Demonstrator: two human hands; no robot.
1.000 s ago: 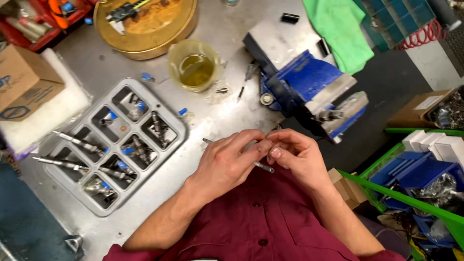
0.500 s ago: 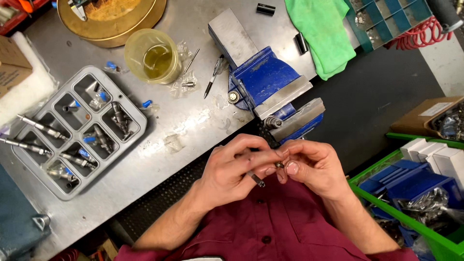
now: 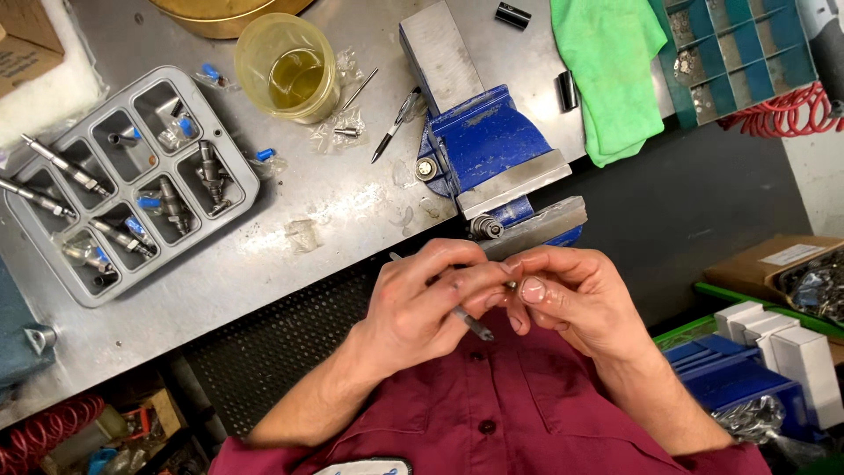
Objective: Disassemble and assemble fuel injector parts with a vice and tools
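Pinching thin metal rod (image 3: pixel 463 317) in left hand (image 3: pixel 420 303) | rod slants near-right | right hand (image 3: pixel 571 295) fingertips closed at its far end

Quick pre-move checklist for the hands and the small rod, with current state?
1. Left hand grips the thin metal rod: ok, fingers wrapped around it.
2. Right hand meets the rod's upper end: ok, fingertips pinched there; what they pinch: cannot tell.
3. Hands free of the blue vise: ok, just below its jaw bar, apart.
4. Cup of yellow liquid upright: ok.
5. Grey compartment tray flat on the bench: ok, parts lying inside.
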